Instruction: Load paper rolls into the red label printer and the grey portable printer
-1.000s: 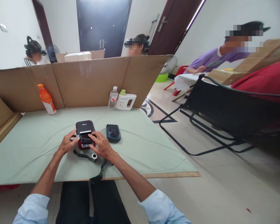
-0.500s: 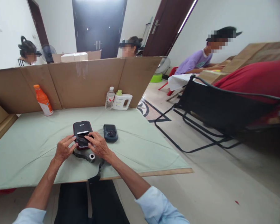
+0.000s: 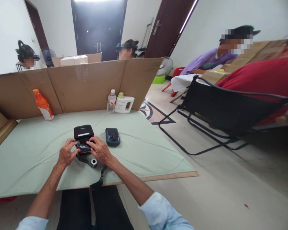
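A black handheld device with a red edge, which looks like a portable label printer [image 3: 83, 130], lies on the table before me with its lid partly raised. My left hand [image 3: 67, 153] grips its left side, thumb at the near edge. On the right side, the fingers of my right hand [image 3: 100, 150] press at the gap below the lid and cover part of the body. A small white paper roll [image 3: 93, 162] stands just nearer to me, beside a dark strap [image 3: 100, 179] that hangs over the table edge. Right of my hands sits a smaller dark device [image 3: 112, 137].
A cardboard panel [image 3: 86, 86] walls off the far side of the green-covered table [image 3: 139, 143]. Against it stand an orange bottle [image 3: 43, 105], a water bottle [image 3: 111, 101] and a white jug [image 3: 124, 104]. A black folding chair [image 3: 230, 108] and other people are beyond.
The printer's lid has tilted up, and a gap now shows between lid and body. Both hands stay at its sides. At the right, a person in purple has leaned forward.
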### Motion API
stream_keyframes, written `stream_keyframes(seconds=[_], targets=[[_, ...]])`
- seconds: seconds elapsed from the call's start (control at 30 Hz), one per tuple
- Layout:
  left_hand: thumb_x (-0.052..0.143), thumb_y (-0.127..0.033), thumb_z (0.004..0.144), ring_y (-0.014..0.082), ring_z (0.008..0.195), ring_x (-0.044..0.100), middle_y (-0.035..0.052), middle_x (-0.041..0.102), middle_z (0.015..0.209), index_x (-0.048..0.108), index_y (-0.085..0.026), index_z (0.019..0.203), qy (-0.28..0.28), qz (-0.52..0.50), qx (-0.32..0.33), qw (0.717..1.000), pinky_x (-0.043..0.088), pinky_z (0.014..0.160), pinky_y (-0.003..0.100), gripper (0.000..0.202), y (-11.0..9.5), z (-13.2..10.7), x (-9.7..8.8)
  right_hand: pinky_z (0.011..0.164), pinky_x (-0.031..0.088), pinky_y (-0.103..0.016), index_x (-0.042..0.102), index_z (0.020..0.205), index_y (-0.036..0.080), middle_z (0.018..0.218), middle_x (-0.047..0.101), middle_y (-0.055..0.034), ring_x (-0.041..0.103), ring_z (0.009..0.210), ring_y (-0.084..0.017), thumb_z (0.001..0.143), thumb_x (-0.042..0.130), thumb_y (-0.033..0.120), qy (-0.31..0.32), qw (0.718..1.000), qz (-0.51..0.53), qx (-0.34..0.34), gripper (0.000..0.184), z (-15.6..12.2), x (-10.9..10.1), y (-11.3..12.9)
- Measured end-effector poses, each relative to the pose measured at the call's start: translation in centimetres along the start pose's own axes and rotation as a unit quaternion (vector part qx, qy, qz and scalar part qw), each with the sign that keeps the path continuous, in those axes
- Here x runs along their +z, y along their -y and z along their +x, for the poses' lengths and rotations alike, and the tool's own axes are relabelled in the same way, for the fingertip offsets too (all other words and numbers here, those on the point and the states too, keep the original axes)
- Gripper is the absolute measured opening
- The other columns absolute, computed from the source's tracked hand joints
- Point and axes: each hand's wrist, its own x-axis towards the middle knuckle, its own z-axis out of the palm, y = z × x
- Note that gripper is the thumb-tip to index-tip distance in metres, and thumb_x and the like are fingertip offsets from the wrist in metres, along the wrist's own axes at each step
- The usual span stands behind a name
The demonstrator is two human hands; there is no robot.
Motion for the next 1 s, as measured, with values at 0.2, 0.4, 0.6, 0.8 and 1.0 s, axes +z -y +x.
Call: stream_keyframes(seconds=[0.2,0.4,0.6,0.8,1.0], targets=[[0.070,-0.030,0.085,0.0255,0.111,0.069,0.0106,0.062,0.132,0.068,-0.022,0.108,0.039,-0.016,-0.026,0.999,0.063,0.083,0.037,0.024,-0.2,0.8,-0.8,0.094,0.058,-0.044,0.071,0.121,0.018,0.116,0.065,-0.0132,0.061,0.109,-0.028,0.080,0.060,0.002,-0.009,1.000,0.007,-0.011,0.046,-0.2,0.3,-0.3],[0.070,-0.032,0.084,0.0289,0.127,0.062,0.0121,0.058,0.145,0.066,-0.024,0.129,0.086,-0.070,-0.019,0.994,0.063,0.085,0.038,0.046,0.1,2.2,-1.9,0.095,0.059,-0.046,0.069,0.125,0.021,0.116,0.065,-0.0123,0.061,0.109,-0.027,0.081,0.059,0.002,-0.006,1.000,0.011,-0.002,0.049,-0.2,0.4,-0.3],[0.051,-0.020,0.088,0.0263,0.134,0.059,0.0117,0.061,0.149,0.066,-0.022,0.136,0.088,-0.122,-0.025,0.988,0.053,0.109,0.047,0.051,3.3,6.1,-1.3,0.095,0.059,-0.046,0.070,0.127,0.022,0.119,0.065,-0.0126,0.061,0.111,-0.028,0.084,0.060,0.005,0.005,1.000,0.012,0.003,0.048,-0.4,0.2,0.0],[0.053,-0.011,0.071,0.0261,0.124,0.065,0.0113,0.066,0.143,0.070,-0.022,0.134,0.125,-0.120,-0.060,0.983,0.060,0.095,0.040,0.066,3.9,7.2,-1.0,0.093,0.058,-0.044,0.075,0.118,0.021,0.112,0.070,-0.0116,0.066,0.105,-0.026,0.087,0.062,0.006,-0.009,1.000,0.027,0.005,0.037,0.5,-0.3,0.0],[0.065,-0.021,0.070,0.0255,0.106,0.070,0.0074,0.076,0.121,0.078,-0.022,0.117,0.174,-0.151,-0.085,0.969,0.058,0.087,0.036,0.049,1.3,7.0,-1.3,0.084,0.055,-0.030,0.077,0.109,0.020,0.102,0.074,-0.0079,0.070,0.093,-0.018,0.099,0.055,0.015,-0.026,0.987,0.136,0.083,0.025,4.8,-0.9,-1.1]])
